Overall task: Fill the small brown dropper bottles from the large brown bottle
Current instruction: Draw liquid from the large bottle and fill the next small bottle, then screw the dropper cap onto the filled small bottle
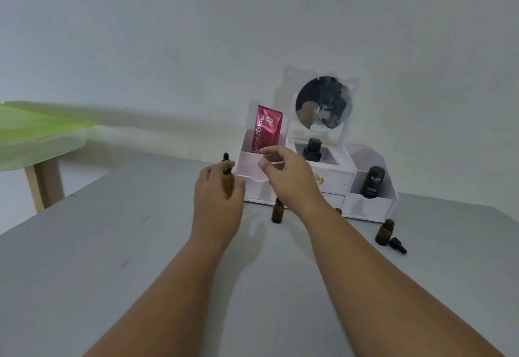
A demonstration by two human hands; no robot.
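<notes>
Grey desk (pixel 112 258): left edge runs diagonally; the widest open room is near and to the left of the hands.

Left hand (pixel 216 202): grip wrapped round capped brown bottle (pixel 228 181), upright, just before white organizer (pixel 331 182).

Right hand (pixel 286 176): grip loosely curled, nothing visibly held.

Uncapped small bottle (pixel 277 213) stands under the right wrist. Second uncapped bottle (pixel 384 233) stands to the right, with loose dropper cap (pixel 397 245) just beside it.

Pink sachet (pixel 266 129) reads "Glad2Glow"; dark bottle (pixel 372 182) reads "Kahf".

We are gripping a capped bottle (pixel 227 184) in our left hand (pixel 217 202) | our right hand (pixel 286 179) is hovering loosely curled before the organizer (pixel 334 181) | an open bottle (pixel 277 213) is standing on the table (pixel 112 244)
</notes>
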